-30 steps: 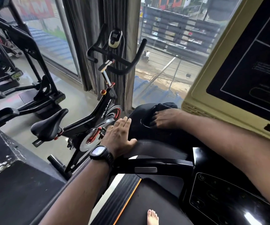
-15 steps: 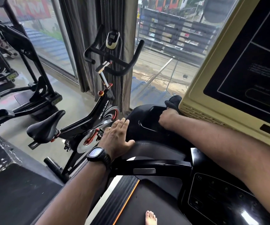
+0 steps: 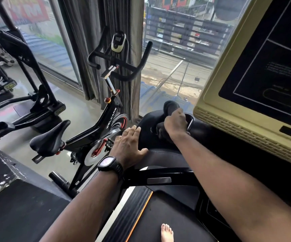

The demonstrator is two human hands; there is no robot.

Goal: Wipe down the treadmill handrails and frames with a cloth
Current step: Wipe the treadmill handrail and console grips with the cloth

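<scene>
I stand on a black treadmill. My right hand (image 3: pixel 175 122) grips a dark cloth (image 3: pixel 170 106) bunched against the black console frame (image 3: pixel 147 131), just left of the yellow-edged screen housing (image 3: pixel 228 123). The cloth sticks out above and below my fist. My left hand (image 3: pixel 128 147), with a black watch on the wrist, rests flat with straight fingers on the left end of the frame, above the black handrail (image 3: pixel 160 172) that runs across in front of me.
A black Welcare spin bike (image 3: pixel 95 130) stands close on the left, by grey curtains (image 3: pixel 95 41) and large windows. More exercise machines (image 3: pixel 24 67) fill the far left. A dark platform (image 3: pixel 10 198) sits at lower left. My bare foot (image 3: pixel 166 233) is on the belt.
My right hand has slid the cloth to the right and farther away, toward the screen housing, and curled into a fist round it. The left hand has stayed flat on the frame.
</scene>
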